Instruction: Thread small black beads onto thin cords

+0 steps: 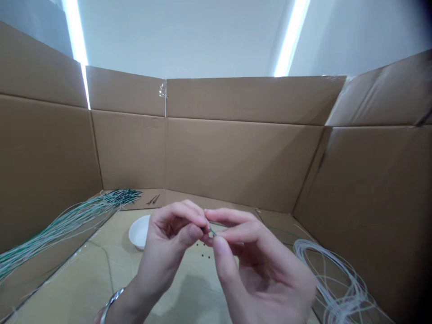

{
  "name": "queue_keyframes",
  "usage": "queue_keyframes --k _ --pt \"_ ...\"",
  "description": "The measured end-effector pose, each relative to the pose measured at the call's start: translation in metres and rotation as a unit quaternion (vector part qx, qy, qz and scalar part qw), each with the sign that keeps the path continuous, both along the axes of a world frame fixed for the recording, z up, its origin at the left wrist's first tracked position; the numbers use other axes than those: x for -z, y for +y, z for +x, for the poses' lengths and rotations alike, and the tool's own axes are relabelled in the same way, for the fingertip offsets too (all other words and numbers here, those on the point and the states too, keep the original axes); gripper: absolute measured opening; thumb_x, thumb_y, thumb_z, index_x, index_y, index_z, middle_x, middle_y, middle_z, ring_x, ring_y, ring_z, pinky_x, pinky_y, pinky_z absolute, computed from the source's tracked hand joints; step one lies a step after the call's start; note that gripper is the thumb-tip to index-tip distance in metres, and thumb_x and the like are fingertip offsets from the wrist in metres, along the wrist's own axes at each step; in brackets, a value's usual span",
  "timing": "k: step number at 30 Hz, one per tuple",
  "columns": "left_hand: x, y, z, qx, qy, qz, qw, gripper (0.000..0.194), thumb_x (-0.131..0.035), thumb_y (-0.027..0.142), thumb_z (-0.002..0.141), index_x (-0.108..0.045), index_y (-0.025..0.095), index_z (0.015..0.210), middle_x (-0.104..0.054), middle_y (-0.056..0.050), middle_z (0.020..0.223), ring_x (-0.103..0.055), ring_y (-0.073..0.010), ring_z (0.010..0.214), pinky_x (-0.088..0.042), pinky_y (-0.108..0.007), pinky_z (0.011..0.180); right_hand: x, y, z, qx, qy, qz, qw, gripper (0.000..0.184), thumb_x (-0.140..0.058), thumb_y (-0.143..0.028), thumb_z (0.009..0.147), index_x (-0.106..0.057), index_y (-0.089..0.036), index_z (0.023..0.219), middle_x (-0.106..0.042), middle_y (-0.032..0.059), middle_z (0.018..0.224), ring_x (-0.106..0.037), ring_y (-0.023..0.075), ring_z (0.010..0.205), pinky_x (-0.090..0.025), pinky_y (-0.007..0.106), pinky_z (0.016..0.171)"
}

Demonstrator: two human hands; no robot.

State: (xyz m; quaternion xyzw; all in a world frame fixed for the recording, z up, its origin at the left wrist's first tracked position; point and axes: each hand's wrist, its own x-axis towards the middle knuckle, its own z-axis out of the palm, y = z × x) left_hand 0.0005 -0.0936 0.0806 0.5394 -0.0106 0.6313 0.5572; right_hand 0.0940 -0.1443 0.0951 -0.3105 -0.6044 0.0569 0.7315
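My left hand point(170, 238) and my right hand point(253, 265) meet in the middle of the view, their fingertips pinching a thin green-and-white wire point(212, 231) from either side. Only a short length of it shows between my fingers. The rest is hidden or too fine to follow. A small white bowl point(139, 231) stands just behind my left hand, partly covered by it. Several tiny dark bits point(203, 250) lie on the cardboard below my fingertips. A metal bracelet point(111, 305) circles my left wrist.
A long bundle of green-and-white wires point(67, 223) lies along the left side. A loose coil of white wire point(332, 281) lies at the lower right. Two small metal tools or pins point(153, 200) rest at the back. Cardboard walls point(243, 157) surround the work surface.
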Motion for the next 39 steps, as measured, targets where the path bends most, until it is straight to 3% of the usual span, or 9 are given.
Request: queue_keyframes --k 4,8,19,27,39 --pt "-0.004 -0.003 0.003 0.038 -0.016 -0.048 0.998 0.004 -0.072 0.025 0.074 -0.071 0.027 0.071 -0.061 0.005 0.066 -0.059 -0.0019 0.057 -0.051 -0.008 0.055 -0.001 -0.002 0.000 0.029 -0.022 0.005 0.999 0.021 -0.055 -0.002 0.073 -0.058 -0.020 0.063 -0.067 0.0029 0.081 -0.066 0.0133 0.068 -0.054 0.019 0.049" --pt "-0.004 -0.003 0.004 0.030 -0.020 -0.073 0.997 0.003 -0.074 0.028 0.072 -0.072 0.027 0.071 -0.062 0.004 0.066 -0.058 -0.0028 0.057 -0.050 -0.007 0.053 0.000 -0.001 -0.001 0.042 -0.028 0.008 0.999 0.019 -0.058 -0.003 0.073 -0.059 -0.020 0.064 -0.067 0.0034 0.084 -0.066 0.0154 0.076 -0.056 0.020 0.052" --pt "0.002 -0.002 0.006 0.001 -0.008 -0.049 0.999 0.003 -0.073 0.029 0.074 -0.072 0.028 0.072 -0.060 0.003 0.068 -0.058 -0.0041 0.062 -0.051 -0.011 0.058 0.003 0.001 -0.001 0.059 -0.037 0.021 0.997 0.020 -0.057 -0.002 0.073 -0.059 -0.021 0.065 -0.066 0.0022 0.080 -0.067 0.0163 0.079 -0.058 0.022 0.057" --pt "0.005 0.005 -0.001 -0.027 0.039 0.021 0.999 0.013 -0.069 0.016 0.078 -0.072 0.028 0.082 -0.067 0.004 0.076 -0.062 -0.0034 0.067 -0.053 -0.008 0.061 0.002 0.000 0.003 0.077 -0.066 0.019 0.995 0.019 -0.056 -0.002 0.073 -0.058 -0.019 0.066 -0.066 0.0043 0.082 -0.066 0.0146 0.074 -0.056 0.019 0.050" --pt "0.008 0.004 0.002 -0.060 0.020 0.028 0.998 0.016 -0.068 0.015 0.078 -0.072 0.030 0.083 -0.067 0.005 0.076 -0.064 -0.0052 0.062 -0.055 -0.012 0.059 0.005 0.003 0.000 0.068 -0.044 0.036 0.996 0.021 -0.057 0.001 0.071 -0.057 -0.020 0.068 -0.067 0.0028 0.082 -0.067 0.0142 0.074 -0.057 0.019 0.054"
